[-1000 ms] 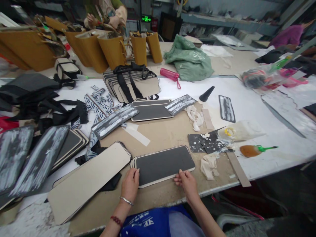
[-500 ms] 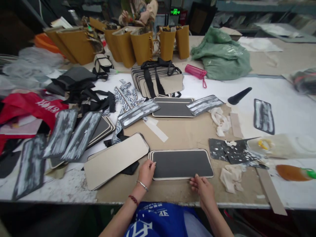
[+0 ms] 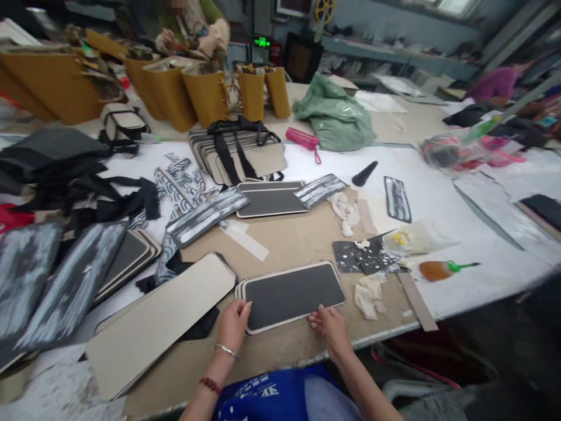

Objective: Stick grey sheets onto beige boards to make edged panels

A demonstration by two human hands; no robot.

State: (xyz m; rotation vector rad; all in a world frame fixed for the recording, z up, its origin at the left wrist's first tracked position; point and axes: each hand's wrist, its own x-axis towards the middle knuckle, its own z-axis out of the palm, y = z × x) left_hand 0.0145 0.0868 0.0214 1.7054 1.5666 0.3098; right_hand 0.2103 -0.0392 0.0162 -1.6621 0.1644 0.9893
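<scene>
The left hand (image 3: 232,323) is kept pressed, fingers flat, on the left end of the dark grey rounded board with a cream edge (image 3: 293,294); the right hand (image 3: 329,325) pins its near edge. Since half a second ago the board has been skewed slightly on the tabletop (image 3: 289,240), neither hand grasping it.

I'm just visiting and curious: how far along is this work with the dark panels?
Looks done: white-smeared panels lie spread at the left, and more panel stacks sit behind. In hand: the left hand and right hand rest on the near edge of a small stack of dark panels, fingers flat, no grip closed. Seemingly left: this stack's top face shows no white smears.
</scene>
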